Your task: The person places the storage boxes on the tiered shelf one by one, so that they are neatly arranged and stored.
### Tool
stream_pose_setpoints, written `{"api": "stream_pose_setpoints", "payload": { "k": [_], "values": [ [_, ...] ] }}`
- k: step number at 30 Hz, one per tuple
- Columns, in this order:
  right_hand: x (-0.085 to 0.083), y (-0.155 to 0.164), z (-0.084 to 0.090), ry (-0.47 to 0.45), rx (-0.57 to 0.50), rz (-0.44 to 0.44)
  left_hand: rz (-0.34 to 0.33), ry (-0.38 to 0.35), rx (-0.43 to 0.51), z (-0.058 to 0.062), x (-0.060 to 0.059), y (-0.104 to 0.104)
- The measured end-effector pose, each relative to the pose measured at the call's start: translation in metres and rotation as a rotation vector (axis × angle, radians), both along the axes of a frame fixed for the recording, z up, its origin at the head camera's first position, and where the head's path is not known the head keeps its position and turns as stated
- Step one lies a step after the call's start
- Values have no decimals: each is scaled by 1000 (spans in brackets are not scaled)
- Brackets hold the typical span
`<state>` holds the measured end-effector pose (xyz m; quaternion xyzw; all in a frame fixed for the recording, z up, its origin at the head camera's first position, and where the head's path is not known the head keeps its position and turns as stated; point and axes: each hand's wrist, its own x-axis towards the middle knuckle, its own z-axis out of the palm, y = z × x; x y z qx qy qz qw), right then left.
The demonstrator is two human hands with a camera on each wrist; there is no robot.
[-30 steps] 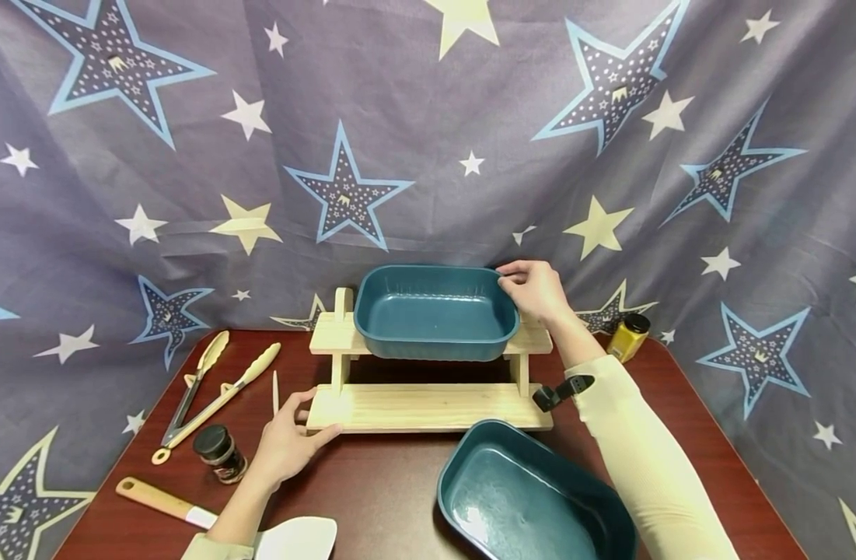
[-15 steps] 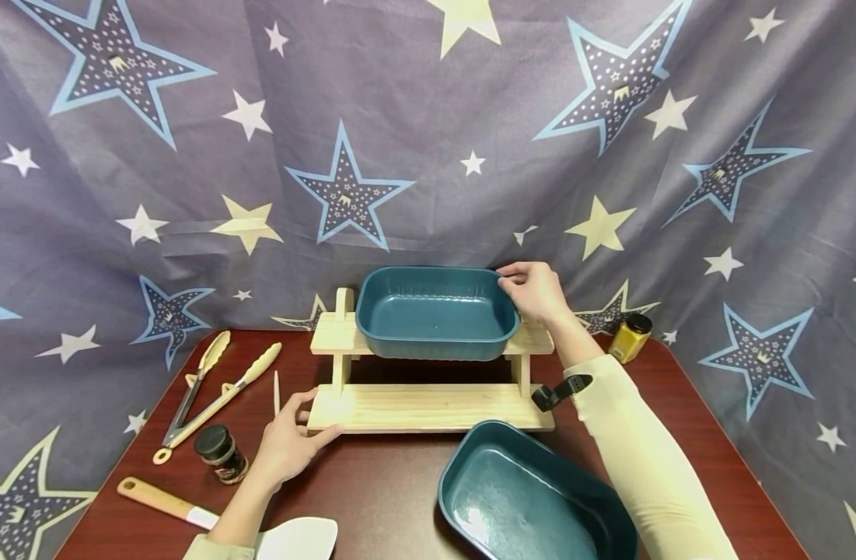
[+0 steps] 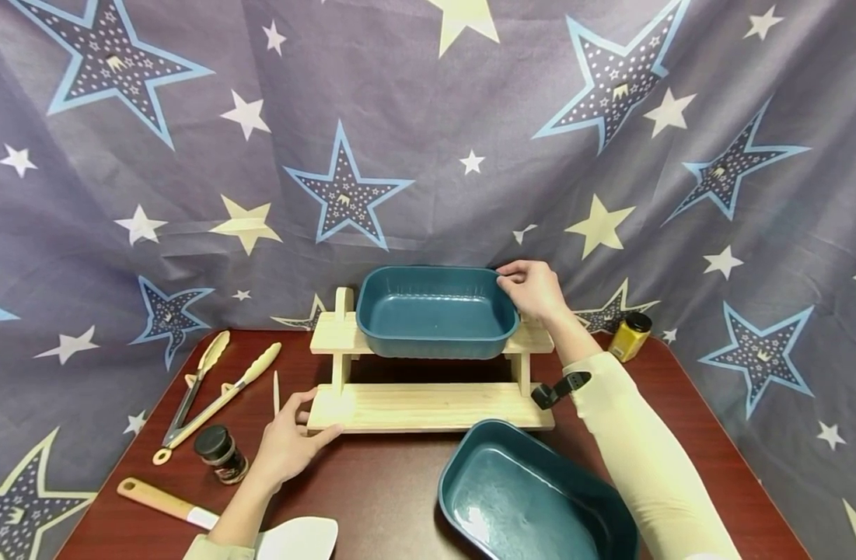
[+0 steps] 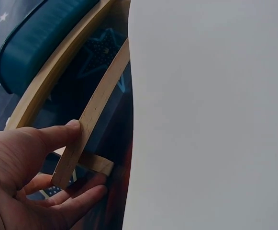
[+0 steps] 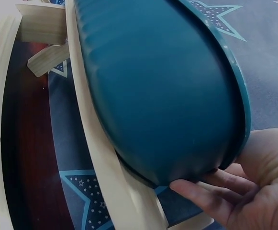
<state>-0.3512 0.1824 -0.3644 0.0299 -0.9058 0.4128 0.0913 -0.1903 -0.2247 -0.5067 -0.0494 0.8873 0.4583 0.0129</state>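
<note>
A two-tier wooden rack stands on the table, with a teal rectangular baking dish on its upper shelf. My left hand grips the left end of the lower shelf. In the left wrist view the thumb lies on the front edge of the board, and the other fingers reach around its end. At the back right corner of the raised dish, my right hand pinches the rim. The right wrist view shows the dish's ribbed outer wall, with fingers at its end and partly hidden behind it.
A second teal dish sits at an angle in front of the rack, partly under the right arm. Tongs, a black-capped spice jar and a white-bladed spatula lie at left. A yellow bottle stands back right.
</note>
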Motion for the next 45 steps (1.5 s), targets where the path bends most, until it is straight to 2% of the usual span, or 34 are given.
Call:
{"api": "stream_pose_setpoints", "payload": {
  "k": [10, 45],
  "values": [
    [-7, 0, 0, 10, -14, -37, -6, 9, -20, 3, -1, 1],
    [-5, -2, -4, 51, 16, -67, -8, 2, -28, 6, 2, 2]
  ]
}}
